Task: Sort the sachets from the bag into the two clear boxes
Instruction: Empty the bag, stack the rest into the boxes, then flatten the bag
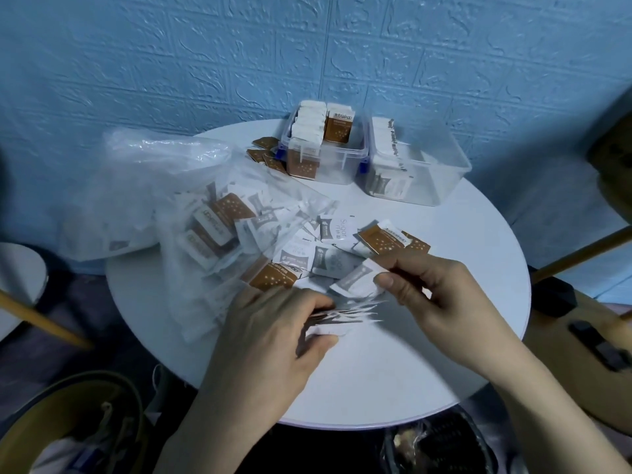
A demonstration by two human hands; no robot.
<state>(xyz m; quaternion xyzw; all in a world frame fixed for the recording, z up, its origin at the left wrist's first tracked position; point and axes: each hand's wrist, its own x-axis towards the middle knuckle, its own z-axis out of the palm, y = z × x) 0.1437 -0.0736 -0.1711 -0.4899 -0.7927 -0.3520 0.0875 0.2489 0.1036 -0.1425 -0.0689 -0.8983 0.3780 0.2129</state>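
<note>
A clear plastic bag point(164, 200) lies on the left of the round white table point(444, 302), with white and brown sachets inside. More loose sachets point(342, 248) spill from its mouth in the middle. My left hand point(273, 330) grips a fanned stack of white sachets point(345, 316). My right hand point(424, 285) pinches one white sachet point(355, 280) just above that stack. At the back stand two clear boxes: the left box point(328, 155) holds brown sachets standing on edge, the right box point(431, 165) holds white ones.
A few brown sachets point(266, 153) lie on the table left of the left box. A blue brick-pattern wall stands close behind. Wooden chair parts point(581, 254) flank the table on the right. A round basket point(68, 422) sits on the floor at lower left.
</note>
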